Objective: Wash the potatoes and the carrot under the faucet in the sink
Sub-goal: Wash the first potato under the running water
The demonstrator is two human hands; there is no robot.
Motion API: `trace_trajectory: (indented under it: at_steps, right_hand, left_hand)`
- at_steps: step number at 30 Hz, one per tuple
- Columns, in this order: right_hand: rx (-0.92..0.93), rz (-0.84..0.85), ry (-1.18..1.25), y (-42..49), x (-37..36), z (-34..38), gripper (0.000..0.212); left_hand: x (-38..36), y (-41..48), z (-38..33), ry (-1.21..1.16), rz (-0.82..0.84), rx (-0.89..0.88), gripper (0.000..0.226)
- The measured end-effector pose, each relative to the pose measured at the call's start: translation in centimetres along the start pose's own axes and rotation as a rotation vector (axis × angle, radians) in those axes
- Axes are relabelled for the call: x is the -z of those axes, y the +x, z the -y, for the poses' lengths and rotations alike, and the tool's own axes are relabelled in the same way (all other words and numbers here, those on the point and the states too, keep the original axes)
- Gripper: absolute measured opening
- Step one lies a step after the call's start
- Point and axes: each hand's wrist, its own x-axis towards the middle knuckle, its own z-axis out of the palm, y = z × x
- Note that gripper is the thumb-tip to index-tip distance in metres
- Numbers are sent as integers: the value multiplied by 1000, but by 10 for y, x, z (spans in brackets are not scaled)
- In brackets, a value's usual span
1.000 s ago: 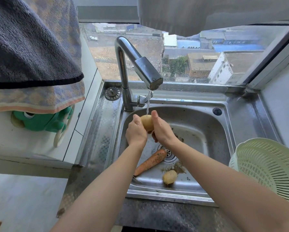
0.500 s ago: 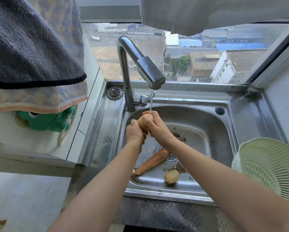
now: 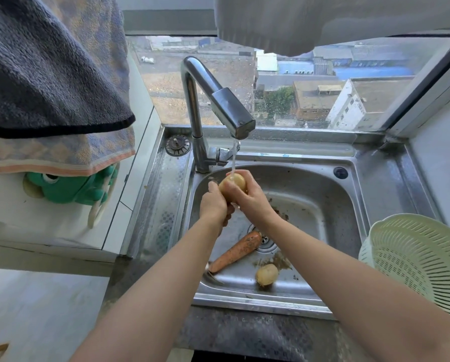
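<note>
Head view: both hands, left hand (image 3: 213, 205) and right hand (image 3: 250, 197), cupping round yellow potato (image 3: 233, 182) under shiny metal faucet (image 3: 218, 100) so water hits it.

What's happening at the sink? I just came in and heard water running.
A person is washing vegetables. Both hands, the left hand and the right hand, hold a potato under the stream from the faucet. A carrot and a second potato lie on the bottom of the sink near the drain, with some dirt around them. A pale colander sits to the right of the basin.
</note>
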Motion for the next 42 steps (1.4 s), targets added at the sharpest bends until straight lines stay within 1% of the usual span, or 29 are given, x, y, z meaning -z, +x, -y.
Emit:
trace_trajectory:
  at_steps: [1, 3, 4, 5, 6, 9, 10, 11, 12, 14, 15, 16, 17, 18, 20, 21, 22, 23, 25, 27, 28, 30, 32, 34, 36, 37, 39, 40, 42]
  right_hand:
    - [-24, -75, -27, 1, -2, 2, 25]
    - [-97, -226, -89, 8, -5, 2, 46]
    - [-136, -278, -69, 11, -7, 2, 55]
    - [-169, -293, -25, 12, -7, 2, 60]
    - [-164, -276, 15, 11, -7, 1, 58]
    - [-24, -75, 22, 4, -3, 3, 26]
    - [-19, -35, 15, 3, -2, 3, 20]
    - [-39, -47, 30, 4, -1, 5, 17]
    - [-67, -99, 50, 7, -2, 4, 22]
    - [-122, -224, 74, 14, -6, 5, 42]
    - [-142, -268, 28, 17, -7, 3, 51]
    - [-141, -297, -9, 18, -8, 5, 57]
    - [-139, -304, -17, 17, -7, 5, 57]
    - [-137, -281, 32, 15, -6, 7, 52]
    - [-116, -153, 119, 7, -2, 9, 40]
    - [-110, -80, 135, 3, 0, 9, 39]
    - [-112, -31, 140, 1, 0, 9, 39]
    - [-124, -30, 144, 2, 0, 9, 38]
    - [-165, -112, 168, 8, -3, 13, 35]
    - [-222, -204, 149, 15, -3, 16, 40]
    - [-263, -252, 133, 18, -2, 16, 45]
    - [-380, -285, 117, 17, 2, 17, 52]
    - [-472, -210, 123, 10, 5, 19, 55]
    - [-510, -108, 133, 4, 5, 20, 59]
    - [-545, -48, 145, -1, 2, 21, 63]
    - [-565, -32, 153, -3, 0, 22, 64]
    - [-594, -19, 172, -3, 0, 22, 66]
    - [-594, -6, 175, -4, 0, 22, 69]
    - [-537, 39, 173, -7, 0, 21, 72]
  left_hand:
    - [-3, 0, 2, 33, -1, -70, 67]
    - [-10, -4, 4, 94, 12, -234, 74]
    - [-13, -4, 5, 106, 2, -291, 76]
    - [-14, -3, 6, 103, -26, -304, 77]
    - [-15, 0, 6, 80, -69, -278, 79]
    - [-12, 10, 7, 8, -172, -159, 77]
    - [-10, 8, 7, -1, -184, -149, 73]
    - [-9, 3, 6, -10, -190, -153, 71]
    - [-10, -2, 6, -10, -168, -170, 71]
    - [-15, -10, 7, -18, -70, -269, 74]
    - [-18, -13, 9, -19, -25, -336, 80]
    - [-19, -14, 10, 3, -13, -393, 88]
    - [-19, -11, 9, 27, -44, -427, 90]
    - [-17, -9, 7, 38, -89, -430, 84]
    - [-11, -7, -1, 80, -228, -369, 63]
    - [-7, -6, -4, 112, -275, -341, 58]
    - [-6, -6, -7, 134, -282, -327, 56]
    - [-5, -7, -7, 117, -249, -334, 55]
    - [-8, -13, -3, -5, -90, -373, 51]
    - [-10, -18, 4, -82, 52, -414, 43]
    - [-9, -18, 7, -77, 89, -448, 39]
    - [-6, -15, 7, -46, 94, -496, 36]
    - [-4, -6, 5, -24, 30, -470, 35]
    - [-3, 0, 5, -78, 16, -377, 38]
    - [-3, -2, 6, -193, 99, -322, 50]
    - [-4, -3, 7, -250, 147, -317, 50]
    - [-8, -8, 7, -302, 194, -334, 39]
    - [-10, -11, 4, -309, 162, -325, 36]
    - [-14, -11, -5, -348, 7, -223, 37]
